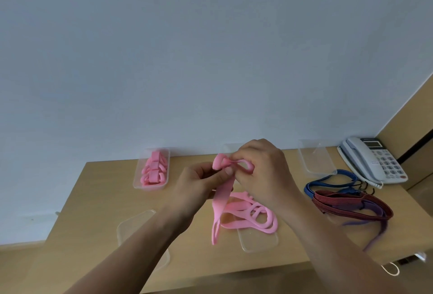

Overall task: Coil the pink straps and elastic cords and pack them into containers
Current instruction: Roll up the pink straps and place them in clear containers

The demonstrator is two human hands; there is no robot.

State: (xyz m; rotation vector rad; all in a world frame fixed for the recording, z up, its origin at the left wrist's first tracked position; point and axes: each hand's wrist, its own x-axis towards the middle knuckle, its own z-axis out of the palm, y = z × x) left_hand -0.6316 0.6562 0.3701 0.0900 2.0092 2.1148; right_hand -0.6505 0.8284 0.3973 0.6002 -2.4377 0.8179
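Left hand [199, 183] and right hand [264, 167] pinch pink strap [222, 196], tail hanging down.

Light wooden tabletop [105, 200] set against a plain pale grey-blue wall [187, 47]. Grey-white corded desk telephone [372, 160] at the far right corner: keypad, small display, handset on cradle. Tan wooden panel [410, 111] just beside it. Thin white cord loop [386, 271] below the near right edge.

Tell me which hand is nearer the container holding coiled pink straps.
Left. The left hand sits just right of the container, a gap of table between; the right hand is farther right, beyond the left. Both pinch one pink strap.
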